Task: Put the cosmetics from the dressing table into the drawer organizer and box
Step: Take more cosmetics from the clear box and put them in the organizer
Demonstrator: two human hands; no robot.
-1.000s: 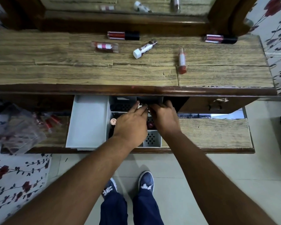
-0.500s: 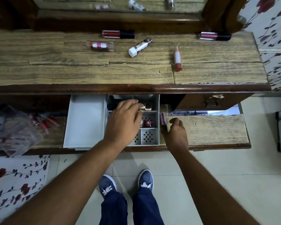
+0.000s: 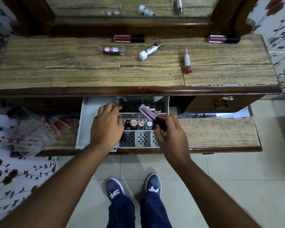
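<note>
We note five cosmetics lying flat on the grained wooden dressing table (image 3: pixel 56 74), all in the upper half of the frame: a red tube with black cap (image 3: pixel 129 38), a clear pink-banded tube (image 3: pixel 112 50), a white-capped bottle (image 3: pixel 149 50), a red-tipped tube (image 3: pixel 187 61) and a second black-capped tube (image 3: pixel 224 39) at upper right. The table's front half is bare.

At frame centre, the grey plastic drawer organizer (image 3: pixel 143 139) has perforated compartment floors; four round-topped items stand in its middle row, and its near row shows open cells. A smooth grey tray (image 3: pixel 87 122) lies just left of it.

Our right hand (image 3: pixel 169 135) is clamped on a pink tube with dark cap (image 3: pixel 147 112), tilted above the organizer; motion blur hides its exact outline. Our left hand (image 3: pixel 105 127) rests curled over the organizer's left edge; whether it grasps anything, we cannot tell.

A clear plastic box (image 3: pixel 28 132) sits at centre left.
</note>
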